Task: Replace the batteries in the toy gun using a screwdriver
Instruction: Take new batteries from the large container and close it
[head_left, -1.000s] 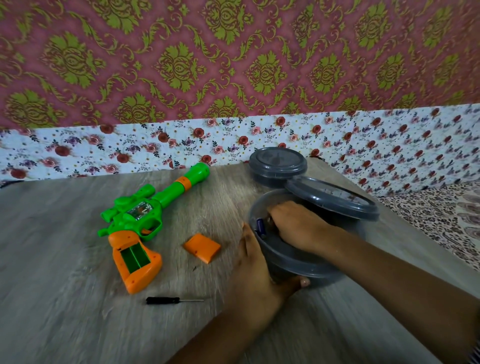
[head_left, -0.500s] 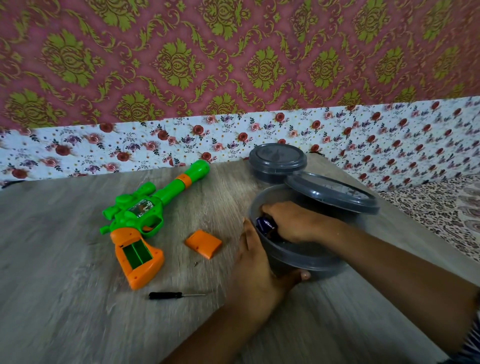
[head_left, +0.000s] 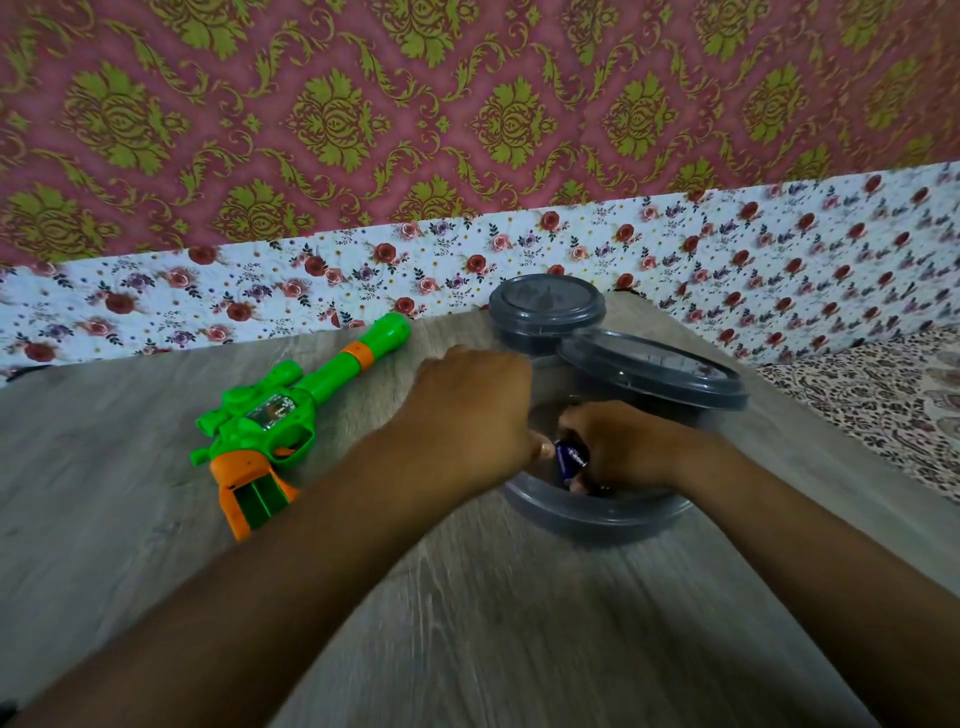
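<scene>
The grey wood-grain desk (head_left: 519, 623) carries all items and butts against a wall papered in a red-and-gold damask pattern (head_left: 467, 104) above a white floral band (head_left: 260, 291). The green and orange plastic toy gun (head_left: 280, 415) lies flat on the left half of the desk, barrel pointing toward the wall, with the orange grip nearest the viewer and its battery compartment (head_left: 257, 499) open and facing up. To the right stands a round grey translucent plastic container (head_left: 597, 512), uncovered; its round grey lid (head_left: 654, 369) leans tilted at the container's far right rim. A second, smaller round grey container with its lid fitted (head_left: 545, 306) sits just behind, near the wall. The left hand (head_left: 472, 415) rests over the left rim of the open container, fingers curled down along the far side of the wall; whether they grip the wall cannot be told. The right hand (head_left: 618, 447) is inside the container, with its fingers closed around a dark blue cylindrical battery (head_left: 569, 460). The left forearm crosses the desk in front of the toy gun's grip.
</scene>
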